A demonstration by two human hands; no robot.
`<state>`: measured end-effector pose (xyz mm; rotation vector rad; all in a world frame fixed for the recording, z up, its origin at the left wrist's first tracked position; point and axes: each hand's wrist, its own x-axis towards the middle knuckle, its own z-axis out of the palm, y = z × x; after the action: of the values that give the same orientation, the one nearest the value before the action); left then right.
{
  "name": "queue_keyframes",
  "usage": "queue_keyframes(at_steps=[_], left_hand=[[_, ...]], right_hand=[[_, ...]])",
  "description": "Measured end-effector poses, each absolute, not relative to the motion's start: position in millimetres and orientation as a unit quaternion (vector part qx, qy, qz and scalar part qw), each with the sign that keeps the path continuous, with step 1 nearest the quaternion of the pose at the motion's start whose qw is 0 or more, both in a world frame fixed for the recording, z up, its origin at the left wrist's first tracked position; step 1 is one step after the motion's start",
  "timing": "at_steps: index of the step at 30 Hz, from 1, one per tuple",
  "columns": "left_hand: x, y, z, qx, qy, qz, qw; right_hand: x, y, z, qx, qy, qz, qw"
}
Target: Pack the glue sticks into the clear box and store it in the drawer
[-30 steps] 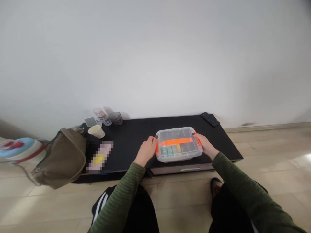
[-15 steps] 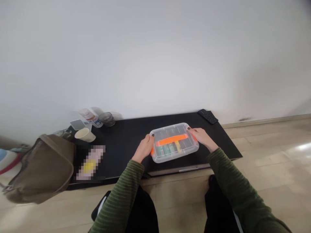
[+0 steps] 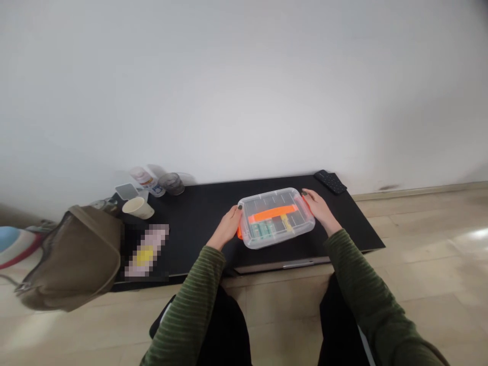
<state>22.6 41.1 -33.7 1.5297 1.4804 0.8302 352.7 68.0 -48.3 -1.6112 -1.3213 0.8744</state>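
A clear plastic storage box (image 3: pixel 267 202) with an orange handle across its lid is between my hands over the black table. Green and yellow items show through the lid in its front part. My left hand (image 3: pixel 227 227) grips the box's left end by the orange latch, thumb on the lid's edge and fingers mostly hidden. At the right end, my right hand (image 3: pixel 317 205) closes on the side by the other orange latch. Whether the box's underside touches the table I cannot tell.
On the black table (image 3: pixel 202 213), a paper cup (image 3: pixel 138 207), a spray can (image 3: pixel 147 181) and a glass (image 3: pixel 171 183) stand at left, near a brown bag (image 3: pixel 84 254). A black keyboard (image 3: pixel 330 182) lies at the back right corner, and a wall rises behind.
The whole view has shifted slightly. My right hand has slid from the lid's corner outward to the latch side; my left hand keeps its grip. The box sits slightly higher in view.
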Motion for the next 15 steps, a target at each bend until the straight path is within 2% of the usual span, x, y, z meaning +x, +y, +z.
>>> queue_keyframes(at_steps=[2, 6, 11, 15], left_hand=[[24.0, 39.9, -33.2, 0.605, 0.59, 0.334, 0.418], [24.6, 36.5, -31.2, 0.601, 0.59, 0.343, 0.416], [23.8, 33.8, -30.6, 0.604, 0.578, 0.372, 0.404], [25.1, 33.6, -31.2, 0.605, 0.577, 0.39, 0.386]], right_hand=[[348.5, 71.6, -48.8, -0.621, -0.534, 0.369, 0.44], [340.6, 70.8, -45.2, -0.557, -0.598, 0.402, 0.413], [340.1, 58.2, -32.7, -0.6, -0.651, 0.28, 0.371], [341.0, 48.2, -24.6, -0.6, -0.655, 0.224, 0.402]])
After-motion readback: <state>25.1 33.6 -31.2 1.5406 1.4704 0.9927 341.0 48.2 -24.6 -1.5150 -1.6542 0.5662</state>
